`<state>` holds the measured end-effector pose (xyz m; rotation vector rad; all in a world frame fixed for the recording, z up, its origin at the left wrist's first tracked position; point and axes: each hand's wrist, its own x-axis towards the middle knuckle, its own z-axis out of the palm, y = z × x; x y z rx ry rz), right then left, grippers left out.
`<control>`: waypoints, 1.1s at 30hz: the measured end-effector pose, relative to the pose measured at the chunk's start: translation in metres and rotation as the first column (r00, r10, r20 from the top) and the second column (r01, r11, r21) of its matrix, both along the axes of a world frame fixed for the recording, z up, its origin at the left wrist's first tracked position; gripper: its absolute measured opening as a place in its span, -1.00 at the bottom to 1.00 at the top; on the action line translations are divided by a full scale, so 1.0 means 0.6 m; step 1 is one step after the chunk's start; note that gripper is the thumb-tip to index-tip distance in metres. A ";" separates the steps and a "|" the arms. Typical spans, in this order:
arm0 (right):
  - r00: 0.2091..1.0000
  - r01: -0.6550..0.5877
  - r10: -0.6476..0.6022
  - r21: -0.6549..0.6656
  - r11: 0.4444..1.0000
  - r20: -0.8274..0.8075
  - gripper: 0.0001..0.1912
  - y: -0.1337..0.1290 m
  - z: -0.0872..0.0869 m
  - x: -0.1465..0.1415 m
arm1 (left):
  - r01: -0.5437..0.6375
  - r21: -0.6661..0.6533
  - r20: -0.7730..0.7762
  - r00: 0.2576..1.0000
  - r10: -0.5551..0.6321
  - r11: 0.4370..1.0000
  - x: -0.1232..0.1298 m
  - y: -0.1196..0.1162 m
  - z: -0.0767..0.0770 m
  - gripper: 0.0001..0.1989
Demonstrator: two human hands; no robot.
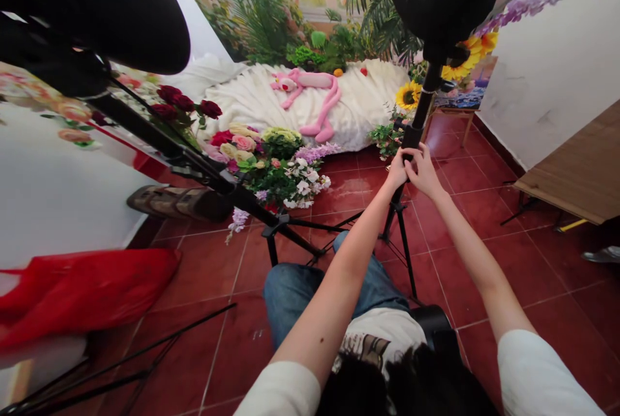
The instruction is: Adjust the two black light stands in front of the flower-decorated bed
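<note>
Both hands are at the black light stand (424, 103), whose upright pole carries a large black studio lamp (465, 9) at the top. My left hand (397, 170) is closed on the left side of the pole. From the right, my right hand (423, 172) grips it at the same height, its fingers bent around the front. The fingers of the two hands meet there and partly cover the pole. Below them the stand's thin legs spread over the red floor tiles, just beyond my knees.
At left a second black lamp (121, 9) leans in on its stand. Artificial flowers (278, 164) stand before a white draped platform (368, 96) bearing a pink plush toy (317, 103). A red bag (92, 290) lies left; a brown board (576, 167) is at right.
</note>
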<state>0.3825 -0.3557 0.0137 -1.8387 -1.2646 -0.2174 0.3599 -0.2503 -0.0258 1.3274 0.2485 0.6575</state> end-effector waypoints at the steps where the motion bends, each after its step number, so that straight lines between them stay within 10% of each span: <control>1: 1.000 0.007 -0.006 0.028 1.000 -0.002 -0.68 -0.012 -0.007 -0.002 | -0.002 0.021 0.004 1.000 0.001 1.000 -0.004 -0.001 0.003 -0.67; 16: 0.921 0.293 -0.202 -0.247 0.924 0.334 -0.88 -0.059 -0.034 -0.001 | -0.035 0.087 -0.040 0.998 0.038 0.996 -0.012 -0.004 0.014 -0.73; 24: 0.954 0.234 -0.256 -0.148 0.961 -0.155 -0.53 -0.038 -0.063 -0.017 | 0.005 0.087 -0.048 0.999 -0.001 0.996 -0.012 0.004 0.018 -0.76; 33: 0.318 0.010 0.022 0.026 1.000 -0.948 -0.45 0.006 -0.067 -0.045 | -0.002 0.140 -0.012 1.000 0.004 0.990 -0.001 0.011 -0.005 -0.79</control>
